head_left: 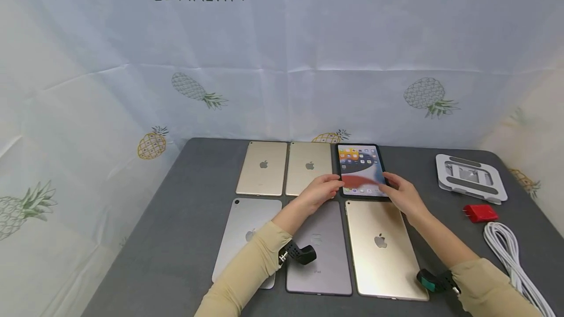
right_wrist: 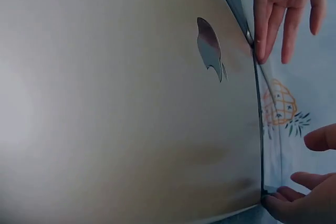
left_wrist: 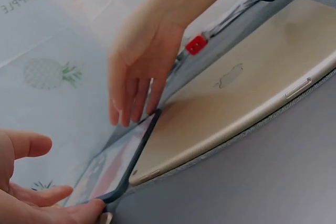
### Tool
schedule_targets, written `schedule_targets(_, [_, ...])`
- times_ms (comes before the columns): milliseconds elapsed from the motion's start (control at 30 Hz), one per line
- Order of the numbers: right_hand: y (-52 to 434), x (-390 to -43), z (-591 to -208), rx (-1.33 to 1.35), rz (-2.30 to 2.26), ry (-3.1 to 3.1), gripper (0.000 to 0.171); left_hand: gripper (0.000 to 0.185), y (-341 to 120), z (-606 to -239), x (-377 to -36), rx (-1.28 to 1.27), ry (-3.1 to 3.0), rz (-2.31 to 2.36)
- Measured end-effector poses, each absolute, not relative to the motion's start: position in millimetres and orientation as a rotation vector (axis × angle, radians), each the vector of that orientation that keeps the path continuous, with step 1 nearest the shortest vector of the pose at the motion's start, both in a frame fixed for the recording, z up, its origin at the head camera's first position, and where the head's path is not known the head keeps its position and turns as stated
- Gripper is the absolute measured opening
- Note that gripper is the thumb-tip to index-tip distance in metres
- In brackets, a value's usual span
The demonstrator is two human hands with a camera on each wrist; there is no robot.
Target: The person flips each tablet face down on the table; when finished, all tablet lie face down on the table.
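Note:
A dark tablet (head_left: 360, 168) with a lit home screen lies at the far right of the back row on the grey table (head_left: 176, 238). My left hand (head_left: 323, 189) touches its near left corner with relaxed fingers. My right hand (head_left: 402, 193) touches its near right edge. In the left wrist view the right hand (left_wrist: 136, 72) has straight fingers with their tips on the tablet's (left_wrist: 113, 169) corner, and the left hand (left_wrist: 31, 203) has a fingertip at the other corner, thumb raised. Neither hand curls round the tablet.
Two gold tablets (head_left: 263, 168) (head_left: 309, 168) lie back-up beside the lit one. The near row holds a silver tablet (head_left: 246, 229), a grey one (head_left: 321, 253) and a gold one (head_left: 381, 248). At the right are a stand (head_left: 470, 177), a red charger (head_left: 480, 213) and a white cable (head_left: 511, 253).

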State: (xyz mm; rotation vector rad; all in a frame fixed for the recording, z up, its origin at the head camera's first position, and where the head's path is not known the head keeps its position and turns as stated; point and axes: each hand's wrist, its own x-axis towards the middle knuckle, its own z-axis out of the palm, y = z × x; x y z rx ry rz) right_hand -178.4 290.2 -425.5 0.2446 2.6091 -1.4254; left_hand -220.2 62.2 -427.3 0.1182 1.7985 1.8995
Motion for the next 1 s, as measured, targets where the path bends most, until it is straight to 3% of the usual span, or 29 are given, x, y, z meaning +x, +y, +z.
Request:
schedule_targets(267, [297,-179,-429,0.279,-1.555,2.476,0.066,0.054,68,-429,-222,0.083,1.774,1.907])
schedule_targets(633, [297,-181,-429,0.343,-1.6,2.448,0.064,0.047,74,-422,-227,-0.121,1.686,1.915])
schedule_targets(1000, [297,-181,-428,0.325,-1.628,2.411,0.064,0.043,77,-427,-231,-0.094,1.683,1.935])
